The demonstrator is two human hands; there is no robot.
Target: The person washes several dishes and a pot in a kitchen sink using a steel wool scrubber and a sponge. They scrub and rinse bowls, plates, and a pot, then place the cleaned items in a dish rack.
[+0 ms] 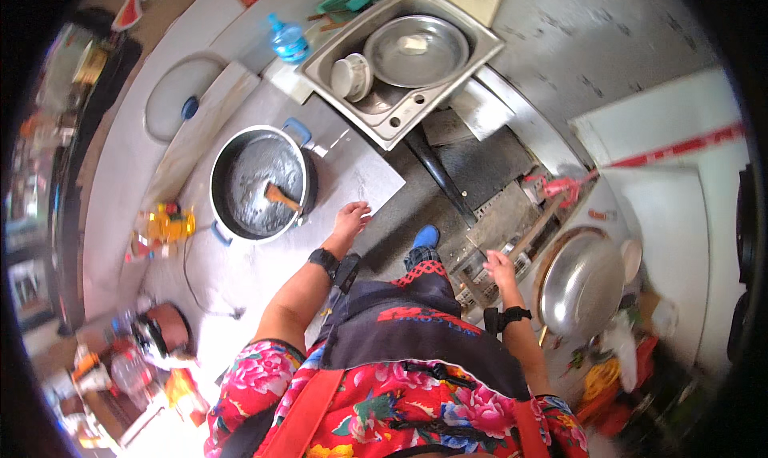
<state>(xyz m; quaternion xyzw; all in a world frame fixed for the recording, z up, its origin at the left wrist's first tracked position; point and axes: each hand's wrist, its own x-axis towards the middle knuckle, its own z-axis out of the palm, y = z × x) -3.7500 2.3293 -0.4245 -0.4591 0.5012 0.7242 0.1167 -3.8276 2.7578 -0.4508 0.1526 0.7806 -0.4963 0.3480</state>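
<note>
My left hand point(353, 221) hangs by the edge of the grey countertop point(354, 164), holding nothing, its fingers loosely extended. To its upper left stands a large dark cooking pot point(310, 185) with blue handles. Shiny liquid covers the pot's bottom, and a wooden-handled utensil point(282, 197) leans inside against the rim; its other end is unclear. My right hand point(501, 269) is also bare, fingers partly curled, above the low clutter on the right. Ahead, a stainless steel sink point(408, 111) holds a metal basin point(384, 50) with a pale block point(415, 44) in it, beside stacked bowls point(351, 77).
A blue plastic bottle point(290, 41) stands left of the sink. A lid point(174, 101) leans at the wall, near an oil bottle point(180, 223). A black drainpipe point(444, 179) slopes below the sink. On the right sits an upturned-looking metal basin point(582, 284).
</note>
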